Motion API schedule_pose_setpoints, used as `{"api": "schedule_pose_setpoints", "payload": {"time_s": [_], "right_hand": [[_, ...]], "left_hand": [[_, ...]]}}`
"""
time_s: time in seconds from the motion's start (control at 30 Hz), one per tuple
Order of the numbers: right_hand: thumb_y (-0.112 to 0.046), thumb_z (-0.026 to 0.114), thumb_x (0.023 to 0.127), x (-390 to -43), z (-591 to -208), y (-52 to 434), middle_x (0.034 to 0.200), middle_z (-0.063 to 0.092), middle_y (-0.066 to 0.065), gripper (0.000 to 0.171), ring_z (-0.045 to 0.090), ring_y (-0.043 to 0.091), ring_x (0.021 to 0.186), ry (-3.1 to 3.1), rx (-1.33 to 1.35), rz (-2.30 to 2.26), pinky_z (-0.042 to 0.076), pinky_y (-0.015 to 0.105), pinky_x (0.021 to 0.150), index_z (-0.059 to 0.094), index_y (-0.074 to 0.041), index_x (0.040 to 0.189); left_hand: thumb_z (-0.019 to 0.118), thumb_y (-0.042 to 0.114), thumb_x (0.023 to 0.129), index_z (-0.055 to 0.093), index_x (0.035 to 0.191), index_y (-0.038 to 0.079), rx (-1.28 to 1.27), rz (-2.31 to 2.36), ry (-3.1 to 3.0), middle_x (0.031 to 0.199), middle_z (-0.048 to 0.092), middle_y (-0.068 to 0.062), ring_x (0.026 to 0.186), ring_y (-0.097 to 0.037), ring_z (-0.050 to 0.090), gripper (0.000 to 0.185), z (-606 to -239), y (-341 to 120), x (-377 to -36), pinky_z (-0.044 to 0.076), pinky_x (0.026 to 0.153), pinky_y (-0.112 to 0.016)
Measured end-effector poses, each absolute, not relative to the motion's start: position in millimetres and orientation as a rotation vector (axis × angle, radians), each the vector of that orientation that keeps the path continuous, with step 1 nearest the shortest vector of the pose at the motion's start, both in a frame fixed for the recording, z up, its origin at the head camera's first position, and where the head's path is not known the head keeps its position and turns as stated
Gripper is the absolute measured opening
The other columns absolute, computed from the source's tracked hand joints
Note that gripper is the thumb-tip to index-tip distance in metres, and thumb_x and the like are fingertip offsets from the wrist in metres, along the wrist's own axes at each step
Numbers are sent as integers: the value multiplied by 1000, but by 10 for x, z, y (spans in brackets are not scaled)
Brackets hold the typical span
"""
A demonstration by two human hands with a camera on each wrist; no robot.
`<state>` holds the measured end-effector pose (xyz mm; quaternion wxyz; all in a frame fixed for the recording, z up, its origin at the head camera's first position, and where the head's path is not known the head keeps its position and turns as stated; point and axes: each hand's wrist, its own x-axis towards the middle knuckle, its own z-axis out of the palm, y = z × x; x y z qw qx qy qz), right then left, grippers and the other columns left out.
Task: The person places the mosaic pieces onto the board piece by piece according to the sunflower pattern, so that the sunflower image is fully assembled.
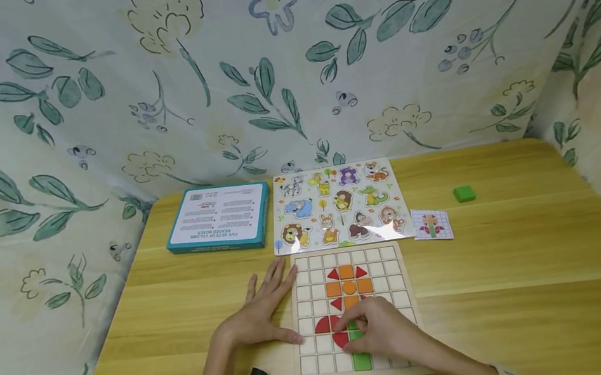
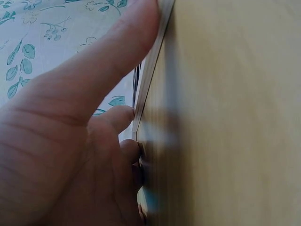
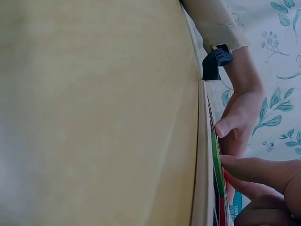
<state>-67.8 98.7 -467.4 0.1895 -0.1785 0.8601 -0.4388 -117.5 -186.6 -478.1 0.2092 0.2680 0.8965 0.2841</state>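
A wooden grid board point(image 1: 311, 365) lies on the table, with orange, red and green shape pieces set in its squares. My left hand point(image 1: 257, 315) rests along the board's left edge, fingers spread, thumb and index finger touching the rim. Over the lower middle of the board, my right hand point(image 1: 381, 330) has its thumb and index finger curled about a red curved piece point(image 1: 340, 339). Beside it sits another red curved piece point(image 1: 322, 325). A column of green squares point(image 1: 362, 361) runs below the orange pieces point(image 1: 346, 272), partly hidden by the right hand.
Behind the board lies an animal puzzle sheet point(image 1: 313, 221), with a teal-edged box point(image 1: 218, 218) to its left. A small pattern card point(image 1: 431, 224) and a green block point(image 1: 464, 193) lie to the right. Patterned cloth point(image 1: 286, 87) hangs behind the table.
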Motion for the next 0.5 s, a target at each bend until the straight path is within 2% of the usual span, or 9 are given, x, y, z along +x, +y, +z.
{"api": "schedule_pose_setpoints", "payload": {"time_s": [0.33, 0.5], "right_hand": [[-20, 92, 77, -641, -4673, 1000, 52, 43, -11, 15, 39, 2, 53, 2456, -497, -1222, 31, 20, 49, 85, -22, 90], [-24, 87, 84, -683, -4656, 1122, 53, 40, -10, 14, 35, 0, 50, 2359, -509, -1292, 29, 17, 49, 84, -19, 97]], "left_hand": [[86, 54, 78, 5, 168, 20, 755, 782, 2485, 174, -16, -11, 162, -34, -17, 126, -4790, -1856, -1183, -15, 125, -67], [85, 55, 78, 3, 168, 22, 759, 777, 2476, 174, -17, -9, 161, -32, -18, 126, -4795, -1836, -1193, -16, 125, -66]]}}
